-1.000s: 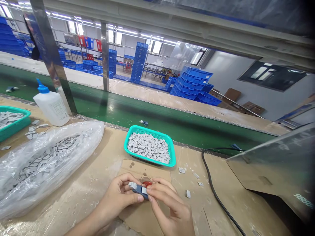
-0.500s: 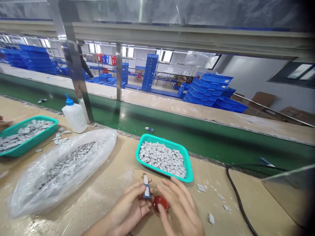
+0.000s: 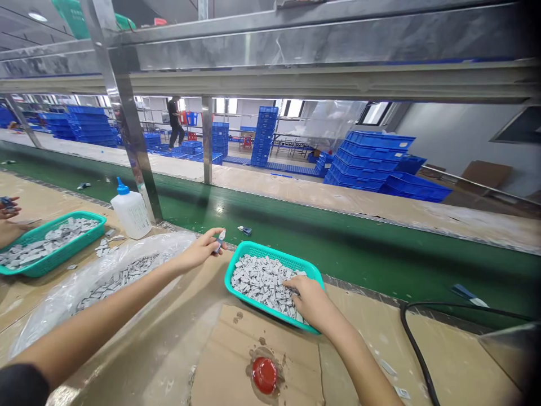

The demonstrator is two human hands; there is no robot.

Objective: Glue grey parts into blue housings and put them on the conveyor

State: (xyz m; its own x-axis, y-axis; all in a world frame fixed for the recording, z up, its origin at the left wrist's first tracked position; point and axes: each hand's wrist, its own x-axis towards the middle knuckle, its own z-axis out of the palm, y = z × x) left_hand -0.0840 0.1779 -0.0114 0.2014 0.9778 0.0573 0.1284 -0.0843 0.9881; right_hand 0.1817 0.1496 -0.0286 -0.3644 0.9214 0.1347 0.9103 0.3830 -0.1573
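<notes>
L hand [image 3: 203, 249] grips blue-white pc [image 3: 220, 241], R hand [image 3: 309, 296] on gray pcs [image 3: 258, 279] in teal basket [image 3: 262, 308], grip unclear.

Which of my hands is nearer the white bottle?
Left. Your left hand is to the right of the bottle; your right hand is farther, in the central basket.

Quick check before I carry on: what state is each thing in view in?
Left hand, fingers pinching a blue-and-white part
Right hand, fingers on the gray pieces, grip unclear
Nearer green basket, well filled
Left-side green basket, well filled
Bottle, upright, blue nozzle on
Plastic bag, apparently open, gray pieces inside
Cardboard, stained
Red dish, resting on cardboard, contents unclear
Blue crates, stacked
</notes>
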